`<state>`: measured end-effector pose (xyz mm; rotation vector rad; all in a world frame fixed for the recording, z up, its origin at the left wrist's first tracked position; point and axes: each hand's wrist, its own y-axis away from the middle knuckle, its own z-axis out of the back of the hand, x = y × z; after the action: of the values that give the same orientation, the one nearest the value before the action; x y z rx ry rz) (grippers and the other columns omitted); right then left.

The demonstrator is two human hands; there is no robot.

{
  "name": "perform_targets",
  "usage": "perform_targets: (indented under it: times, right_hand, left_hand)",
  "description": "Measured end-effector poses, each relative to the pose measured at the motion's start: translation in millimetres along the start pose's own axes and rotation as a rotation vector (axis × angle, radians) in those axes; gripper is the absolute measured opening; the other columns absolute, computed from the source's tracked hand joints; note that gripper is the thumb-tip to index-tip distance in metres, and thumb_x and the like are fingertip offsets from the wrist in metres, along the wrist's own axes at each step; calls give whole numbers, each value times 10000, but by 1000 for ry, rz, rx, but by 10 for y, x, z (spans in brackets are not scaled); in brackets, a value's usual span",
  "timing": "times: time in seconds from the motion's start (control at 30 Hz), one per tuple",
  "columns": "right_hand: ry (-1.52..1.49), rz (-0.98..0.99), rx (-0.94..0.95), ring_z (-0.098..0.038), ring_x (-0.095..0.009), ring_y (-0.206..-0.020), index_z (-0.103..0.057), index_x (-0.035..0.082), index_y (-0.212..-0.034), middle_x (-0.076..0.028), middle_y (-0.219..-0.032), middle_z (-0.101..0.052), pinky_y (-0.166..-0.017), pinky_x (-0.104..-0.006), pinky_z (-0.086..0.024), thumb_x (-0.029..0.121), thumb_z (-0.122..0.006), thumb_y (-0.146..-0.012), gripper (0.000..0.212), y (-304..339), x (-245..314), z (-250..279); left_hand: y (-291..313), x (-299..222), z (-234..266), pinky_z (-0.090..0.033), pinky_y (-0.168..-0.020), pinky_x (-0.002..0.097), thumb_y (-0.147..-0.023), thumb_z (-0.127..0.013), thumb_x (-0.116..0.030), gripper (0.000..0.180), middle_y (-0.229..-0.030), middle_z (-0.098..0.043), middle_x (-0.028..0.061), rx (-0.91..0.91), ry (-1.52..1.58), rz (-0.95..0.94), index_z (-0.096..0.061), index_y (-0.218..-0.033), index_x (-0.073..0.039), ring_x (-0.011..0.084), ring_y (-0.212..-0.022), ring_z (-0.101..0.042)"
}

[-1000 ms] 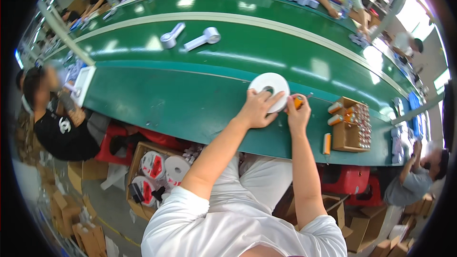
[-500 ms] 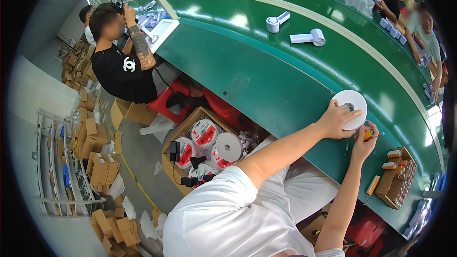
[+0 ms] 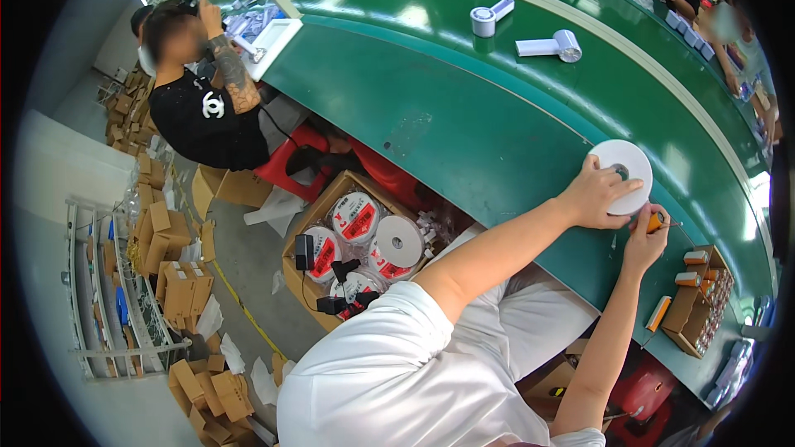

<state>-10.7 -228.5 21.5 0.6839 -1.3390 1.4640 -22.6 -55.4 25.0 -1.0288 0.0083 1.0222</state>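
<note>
A wide white roll of tape (image 3: 627, 204) stands over the green bench near its far edge. My left hand (image 3: 598, 193) is closed on it, fingers spread across its flat face around the centre hole. Just below the roll, my right hand (image 3: 646, 247) pinches a small orange cylindrical battery (image 3: 656, 222), from which a thin wire sticks out to the right. The battery's near end is hidden by my fingers. A cardboard box of similar batteries (image 3: 686, 314) sits to the right, with one orange-and-white battery (image 3: 659, 313) lying beside it.
Beyond the bench runs a green conveyor (image 3: 447, 0) carrying two white handheld fans (image 3: 551, 46). On my left, an open carton (image 3: 331, 199) holds several tape rolls and black adapters. A co-worker in black (image 3: 203, 112) sits farther left, near a white tray (image 3: 273, 48).
The whole view has shifted slightly, moving the conveyor and fans up and right in the picture. Both hands keep about the same grip on the roll and the battery.
</note>
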Motion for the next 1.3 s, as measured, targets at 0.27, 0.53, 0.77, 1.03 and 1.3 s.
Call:
perform_targets:
  times: [0.27, 0.53, 0.77, 1.03, 1.3]
  right_hand:
    - [24, -43, 113, -564, -60, -611, -631, 40, -971, -10, -727, -611, -527, -217, -468, 119, -675, -912, 109, 65, 192, -99]
    - [-254, -221, 280, -514, -68, -540, -602, 18, -943, -6, -676, -577, -497, -206, -409, 59, -629, -929, 51, 63, 316, -37]
    - [127, -122, 606, -571, -112, -548, -669, 44, -949, -59, -637, -614, -551, -284, -468, 195, -724, -854, 187, 123, 308, -49]
    - [-260, -153, 186, -496, -63, -523, -580, 21, -1139, 4, -682, -557, -476, -205, -377, 148, -680, -925, 268, 26, 246, -30]
    - [-115, -252, 251, -501, -81, -509, -621, 10, -950, -11, -636, -546, -467, -217, -396, 217, -631, -968, 209, 5, 195, -74]
  left_hand:
    - [15, 43, 110, -321, -804, 431, -717, -714, -433, 644, -950, -671, 39, 8, -55, 32, -586, -1294, -179, 206, -899, -618]
    - [-32, -13, 93, -284, -785, 429, -757, -661, -383, 638, -934, -638, 49, -38, 24, 50, -524, -1327, -130, 238, -892, -595]
    - [12, 94, 13, -262, -814, 431, -791, -617, -597, 780, -1060, -652, 103, -175, 58, 162, -475, -1381, -107, 256, -944, -599]
    - [4, 106, -13, -271, -769, 435, -807, -600, -630, 735, -938, -646, 96, -143, -61, 218, -515, -1338, -129, 256, -943, -598]
    - [-34, 49, -6, -270, -750, 433, -787, -622, -593, 673, -853, -614, 85, -4, -109, 122, -564, -1287, -147, 250, -881, -581]
